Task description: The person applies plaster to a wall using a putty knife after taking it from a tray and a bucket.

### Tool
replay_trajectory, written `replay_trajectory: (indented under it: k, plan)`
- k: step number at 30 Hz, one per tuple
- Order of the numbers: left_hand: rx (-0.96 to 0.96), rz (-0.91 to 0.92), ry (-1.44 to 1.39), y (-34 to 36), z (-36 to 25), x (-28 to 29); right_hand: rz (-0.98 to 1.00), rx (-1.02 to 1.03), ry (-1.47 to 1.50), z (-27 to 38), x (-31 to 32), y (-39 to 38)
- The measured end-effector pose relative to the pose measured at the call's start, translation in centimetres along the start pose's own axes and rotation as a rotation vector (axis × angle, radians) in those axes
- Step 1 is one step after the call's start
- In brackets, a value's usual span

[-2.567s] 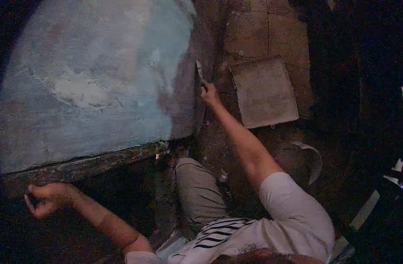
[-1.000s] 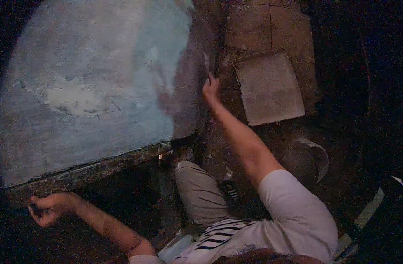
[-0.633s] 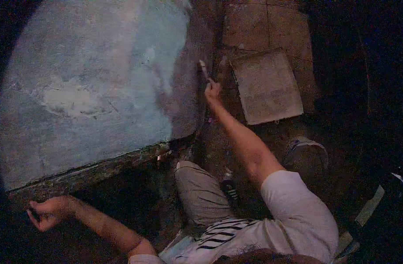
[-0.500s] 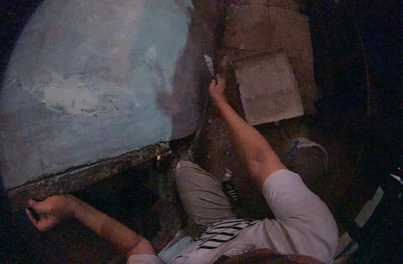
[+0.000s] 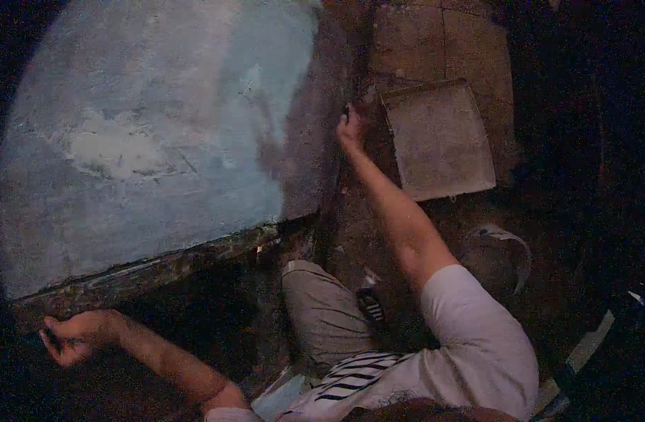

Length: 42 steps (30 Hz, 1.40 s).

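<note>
A large pale blue-grey surface (image 5: pixel 182 84) with a rough white patch (image 5: pixel 115 151) and a dark right band fills the upper left. My right hand (image 5: pixel 349 128) reaches to the right edge of that band, closed on a tool's dark handle (image 5: pixel 348 109); I cannot make out its blade in the dim light, nor whether it touches the surface. My left hand (image 5: pixel 75 336) is curled just below the surface's rough front edge (image 5: pixel 161 261). Something dark may be in its fingers, too unclear to name.
A worn grey rectangular sheet (image 5: pixel 442 148) lies right of my right hand, on brown tiles (image 5: pixel 477 49). A curved, bucket-like thing (image 5: pixel 512 253) sits lower right. My bent knee (image 5: pixel 308 295) and a striped shoe (image 5: pixel 372 304) are below. Pale strips (image 5: pixel 586 337) lie at the far right.
My right hand has shifted slightly up; the tool's light blade, visible earlier, no longer shows clearly. My left hand dropped a little from the oldest frame and stays curled below the edge.
</note>
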<state>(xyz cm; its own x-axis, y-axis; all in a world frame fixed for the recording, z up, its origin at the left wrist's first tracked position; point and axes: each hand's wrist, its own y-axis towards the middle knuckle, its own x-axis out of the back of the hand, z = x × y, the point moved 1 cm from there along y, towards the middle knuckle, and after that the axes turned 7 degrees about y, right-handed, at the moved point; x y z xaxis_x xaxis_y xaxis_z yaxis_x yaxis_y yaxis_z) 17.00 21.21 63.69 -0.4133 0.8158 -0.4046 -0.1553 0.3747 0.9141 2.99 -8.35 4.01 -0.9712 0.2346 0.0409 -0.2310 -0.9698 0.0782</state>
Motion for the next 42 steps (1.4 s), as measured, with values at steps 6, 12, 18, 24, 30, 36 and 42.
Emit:
replay_trajectory:
  k: [6, 12, 18, 24, 30, 36, 42]
  plan:
    - [0.079, 0.010, 0.020, 0.3, -0.4, 0.0, -0.092, 0.053, -0.030, -0.7, -3.3, 0.1]
    - [-0.105, -0.013, -0.060, 0.3, -0.8, 0.1, -0.170, 0.137, -0.031, -0.5, -5.4, 0.2]
    - [0.002, 0.034, -0.087, 0.5, -0.7, 0.5, -0.085, 0.189, 0.014, 0.1, -3.7, 0.2]
    - [0.021, -0.041, 0.033, 0.3, -0.6, 0.4, 0.078, 0.183, -0.013, -0.7, -2.1, -0.5]
    - [-0.080, -0.016, 0.076, 0.6, -0.9, 0.4, 0.177, 0.251, -0.069, -1.7, -1.5, -0.6]
    - [0.075, 0.056, 0.080, -0.1, -1.3, 0.4, 0.281, 0.260, -0.003, 0.0, 1.6, -2.6]
    - [-0.042, 0.010, -0.096, 0.2, 0.6, -0.1, 0.171, 0.081, 0.042, -1.6, 2.4, -2.9]
